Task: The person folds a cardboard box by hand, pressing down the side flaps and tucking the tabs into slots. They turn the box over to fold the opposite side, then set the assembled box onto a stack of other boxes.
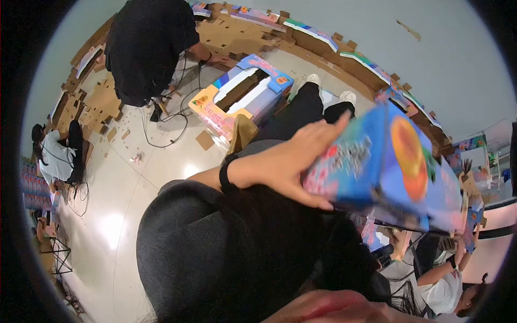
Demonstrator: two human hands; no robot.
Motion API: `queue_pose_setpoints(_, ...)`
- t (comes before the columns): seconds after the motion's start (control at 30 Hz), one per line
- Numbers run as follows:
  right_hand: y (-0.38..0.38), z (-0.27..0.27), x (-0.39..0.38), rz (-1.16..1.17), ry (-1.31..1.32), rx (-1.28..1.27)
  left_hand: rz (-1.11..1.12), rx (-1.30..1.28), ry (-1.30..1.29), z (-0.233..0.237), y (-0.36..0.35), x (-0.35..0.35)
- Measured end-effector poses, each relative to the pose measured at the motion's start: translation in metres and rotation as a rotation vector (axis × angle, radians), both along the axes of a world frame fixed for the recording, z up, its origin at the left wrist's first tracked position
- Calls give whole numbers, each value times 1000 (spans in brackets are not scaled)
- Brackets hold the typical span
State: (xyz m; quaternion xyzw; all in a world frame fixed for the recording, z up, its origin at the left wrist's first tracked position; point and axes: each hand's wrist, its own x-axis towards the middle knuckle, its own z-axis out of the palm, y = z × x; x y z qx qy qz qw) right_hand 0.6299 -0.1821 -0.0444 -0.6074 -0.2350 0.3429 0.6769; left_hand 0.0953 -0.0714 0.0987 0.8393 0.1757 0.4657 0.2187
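Note:
A blue printed carton [355, 161] with a large peach picture on its side is held up in front of my chest, tilted and blurred by motion. My left hand [301, 161], with a black band at the wrist, grips its near end, thumb below and fingers over the top. My right hand does not show; the carton covers the space beyond my right sleeve [350, 253]. Beside my legs stands another printed carton [215, 116], blue, pink and yellow, with a long opening in its top.
Flattened brown cardboard [237, 33] and printed cartons line the wall. A person in black [148, 54] bends over cables at the upper left. Another person in white [56, 156] sits at the far left, and a third [441, 288] is at the lower right. Cardboard scraps [204, 140] litter the floor.

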Motion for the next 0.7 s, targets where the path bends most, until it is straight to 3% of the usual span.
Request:
queue_pose_setpoints(0.03,3,2,7,-13,6,50,28,-4,25,-14,9,-1)
queue_pose_setpoints(0.1,10,6,18,-22,24,159,-134,-269,-208,-17,23,3)
queue_pose_setpoints(0.2,29,11,25,54,55,360,-220,-562,-215,-35,58,-7)
queue_pose_setpoints(0.33,69,29,-2,398,82,701,-224,-885,-238,-30,71,-13)
queue_pose_setpoints(0.43,111,53,-56,684,103,948,-183,-853,-267,-45,71,-4)
queue_pose_setpoints(0.5,137,78,-103,45,91,926,-191,-793,-119,-60,77,-12)
queue_pose_setpoints(0.53,145,94,-114,-69,69,903,-195,-762,-47,-68,81,-18)
queue_pose_setpoints(0.57,153,111,-125,-182,48,871,-201,-827,-134,-74,83,-22)
queue_pose_setpoints(0.63,169,125,-111,-205,-6,919,-163,-849,-318,-95,94,-32)
queue_pose_setpoints(0.7,180,131,-97,-56,73,913,-26,-660,-500,-112,103,-41)
